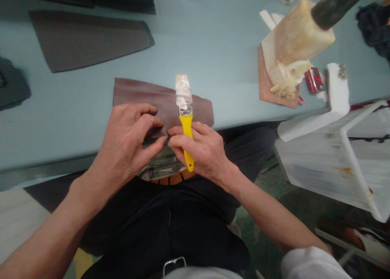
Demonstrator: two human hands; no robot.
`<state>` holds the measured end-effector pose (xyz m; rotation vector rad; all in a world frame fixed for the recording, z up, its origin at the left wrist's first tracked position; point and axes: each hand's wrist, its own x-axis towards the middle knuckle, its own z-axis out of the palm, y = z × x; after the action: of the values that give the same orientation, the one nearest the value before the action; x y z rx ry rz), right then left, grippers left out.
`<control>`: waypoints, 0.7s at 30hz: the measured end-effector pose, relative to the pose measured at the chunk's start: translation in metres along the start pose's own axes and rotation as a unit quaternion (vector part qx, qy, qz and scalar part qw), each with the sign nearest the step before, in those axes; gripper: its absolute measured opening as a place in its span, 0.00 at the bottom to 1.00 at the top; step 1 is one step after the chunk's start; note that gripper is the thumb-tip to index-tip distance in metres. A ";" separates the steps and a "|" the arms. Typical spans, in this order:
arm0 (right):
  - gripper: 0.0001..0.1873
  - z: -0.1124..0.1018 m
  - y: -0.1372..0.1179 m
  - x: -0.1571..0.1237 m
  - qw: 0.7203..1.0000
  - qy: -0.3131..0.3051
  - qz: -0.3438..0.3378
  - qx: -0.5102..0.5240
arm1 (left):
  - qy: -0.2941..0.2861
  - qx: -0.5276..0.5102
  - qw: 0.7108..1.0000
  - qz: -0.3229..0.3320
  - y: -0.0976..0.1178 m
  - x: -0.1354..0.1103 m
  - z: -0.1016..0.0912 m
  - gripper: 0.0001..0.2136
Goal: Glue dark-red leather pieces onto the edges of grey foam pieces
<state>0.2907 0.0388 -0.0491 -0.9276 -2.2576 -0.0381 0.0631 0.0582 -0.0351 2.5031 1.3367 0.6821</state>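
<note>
A brown leather piece (158, 100) lies flat near the front edge of the pale blue table (213, 47). My left hand (128, 142) rests on its near left part, fingers curled and pinching its front edge. My right hand (202, 149) is closed round the yellow handle of a scraper (186, 120). The scraper's glue-caked blade lies on the leather and points away from me. The fingertips of both hands meet at the leather's near edge.
A dark grey cut panel (88, 39) lies at the back left, with darker pieces beyond it. At the right stand a glue-stained block with a dark handle (297, 39) on a brown scrap (268, 88), a red object (314, 79) and a white frame stand (335, 120).
</note>
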 end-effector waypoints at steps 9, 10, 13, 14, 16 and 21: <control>0.09 -0.003 0.001 0.001 0.998 -0.052 0.028 0.008 | -0.049 0.064 0.996 0.039 0.005 -0.001 -0.005 0.14; 0.08 -0.003 0.001 0.001 0.998 -0.056 0.031 0.008 | -0.054 0.065 0.995 0.046 0.004 -0.001 -0.005 0.15; 0.08 -0.004 0.000 0.003 0.998 -0.054 0.042 0.003 | -0.063 0.069 0.994 0.054 -0.001 0.000 -0.008 0.15; 0.09 -0.005 -0.001 0.003 0.998 -0.050 0.044 -0.001 | -0.065 0.071 0.994 0.053 -0.004 0.000 -0.009 0.15; 0.09 -0.005 -0.001 0.005 0.998 -0.038 0.045 -0.009 | -0.067 0.072 0.994 0.053 -0.011 -0.003 -0.013 0.15; 0.10 -0.005 0.000 0.006 0.999 -0.028 0.029 -0.004 | -0.050 0.061 0.995 0.063 -0.024 -0.012 -0.021 0.14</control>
<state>0.2906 0.0414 -0.0413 -1.0087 -2.2818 0.0047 0.0300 0.0611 -0.0302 2.6986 1.2280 0.5064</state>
